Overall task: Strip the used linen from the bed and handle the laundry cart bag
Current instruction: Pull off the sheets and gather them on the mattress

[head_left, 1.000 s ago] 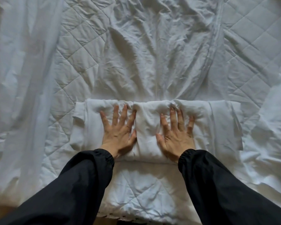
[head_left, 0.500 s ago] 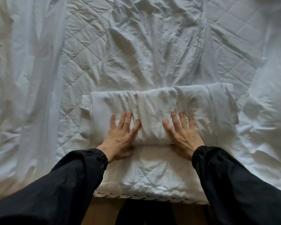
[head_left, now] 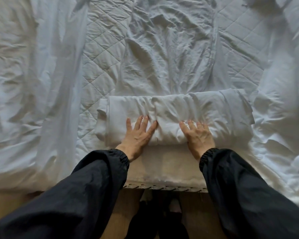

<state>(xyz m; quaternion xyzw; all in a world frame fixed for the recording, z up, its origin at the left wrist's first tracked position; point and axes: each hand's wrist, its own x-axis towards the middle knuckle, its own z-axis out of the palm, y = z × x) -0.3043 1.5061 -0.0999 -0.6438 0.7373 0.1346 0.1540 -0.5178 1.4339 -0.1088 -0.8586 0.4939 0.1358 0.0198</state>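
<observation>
A white sheet is rolled into a thick bundle lying crosswise on the bed near its foot. My left hand presses flat against the near side of the roll, left of its middle, fingers spread. To the right, my right hand presses the roll the same way, fingers straight and sunk into the cloth. Beyond the roll, the unrolled part of the sheet stretches wrinkled up the bed. No laundry cart or bag is in view.
A quilted mattress pad shows on both sides of the sheet. Crumpled white bedding lies along the left and the right. The bed's foot edge is just before me, with wooden floor below.
The roll has turned away from me up the bed and grown thicker. Both hands have slid from its top to its near side.
</observation>
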